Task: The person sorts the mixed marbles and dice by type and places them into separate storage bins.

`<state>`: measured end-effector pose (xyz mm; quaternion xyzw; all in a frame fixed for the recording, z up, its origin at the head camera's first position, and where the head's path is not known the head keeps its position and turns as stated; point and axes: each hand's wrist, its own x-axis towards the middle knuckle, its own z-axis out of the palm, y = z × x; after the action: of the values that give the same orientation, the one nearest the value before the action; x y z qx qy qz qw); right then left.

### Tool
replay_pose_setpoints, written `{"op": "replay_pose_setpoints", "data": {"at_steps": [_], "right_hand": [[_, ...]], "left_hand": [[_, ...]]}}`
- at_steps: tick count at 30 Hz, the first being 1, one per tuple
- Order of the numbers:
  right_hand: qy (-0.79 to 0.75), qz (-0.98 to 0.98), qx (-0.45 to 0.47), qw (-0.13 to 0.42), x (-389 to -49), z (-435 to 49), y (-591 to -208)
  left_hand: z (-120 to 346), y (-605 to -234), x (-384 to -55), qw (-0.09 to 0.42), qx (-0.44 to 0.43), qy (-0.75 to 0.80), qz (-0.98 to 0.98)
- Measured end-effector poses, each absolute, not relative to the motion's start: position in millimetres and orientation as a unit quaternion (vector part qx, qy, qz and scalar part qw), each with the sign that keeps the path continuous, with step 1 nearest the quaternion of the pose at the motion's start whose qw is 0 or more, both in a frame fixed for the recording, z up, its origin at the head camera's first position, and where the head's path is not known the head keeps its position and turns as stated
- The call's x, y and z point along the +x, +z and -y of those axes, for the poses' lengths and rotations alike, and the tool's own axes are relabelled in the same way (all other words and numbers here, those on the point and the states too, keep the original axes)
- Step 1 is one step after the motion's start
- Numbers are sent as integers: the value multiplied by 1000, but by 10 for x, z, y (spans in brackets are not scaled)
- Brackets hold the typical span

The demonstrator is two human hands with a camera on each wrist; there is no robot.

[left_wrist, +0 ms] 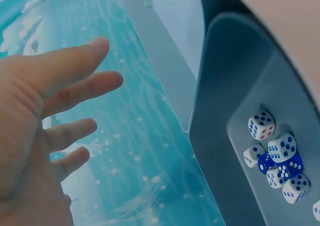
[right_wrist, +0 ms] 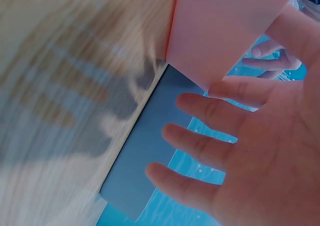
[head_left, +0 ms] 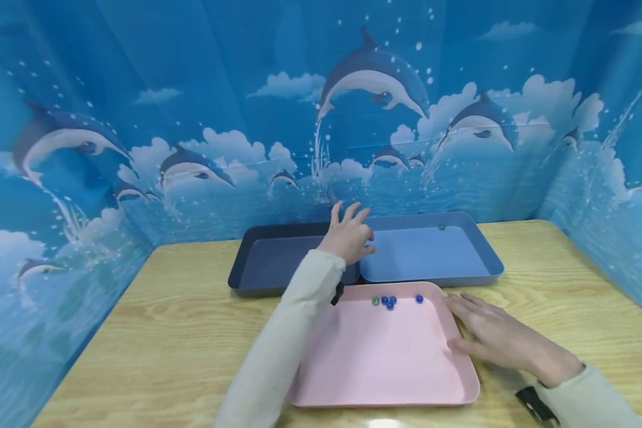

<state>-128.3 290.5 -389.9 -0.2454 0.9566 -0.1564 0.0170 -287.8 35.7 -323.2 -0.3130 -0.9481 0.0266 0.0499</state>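
Observation:
My left hand [head_left: 348,235] hovers with fingers spread over the place where the dark tray [head_left: 278,255] meets the blue tray [head_left: 425,249], holding nothing. Several white and blue dice [left_wrist: 282,147] lie in the dark tray in the left wrist view; my left arm hides them in the head view. At its right rim, the pink tray [head_left: 385,351] is touched by the extended fingers of my right hand [head_left: 494,330]. Inside it, along the far side, are a green marble [head_left: 375,301], a small cluster of blue marbles [head_left: 390,302] and a separate blue marble [head_left: 419,299].
One green marble [head_left: 441,227] sits near the back of the blue tray. All the trays stand on a wooden table [head_left: 155,333], the pink one nearest me. A dolphin-print curtain [head_left: 246,107] hangs directly behind the back trays and along both sides.

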Motion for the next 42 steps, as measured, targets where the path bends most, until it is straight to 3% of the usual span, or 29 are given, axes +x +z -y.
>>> {"op": "replay_pose_setpoints", "data": {"at_steps": [21,42], "right_hand": [[-178,-953,-245,18,-1278,-2917,-3881],[-170,-954,-249,10,-1281,-2906,-3906]], "left_hand": [[-233,-3348,-2478,86,-381,17,920],[-144,-3447,-2291,68,-399,-22,914]]}}
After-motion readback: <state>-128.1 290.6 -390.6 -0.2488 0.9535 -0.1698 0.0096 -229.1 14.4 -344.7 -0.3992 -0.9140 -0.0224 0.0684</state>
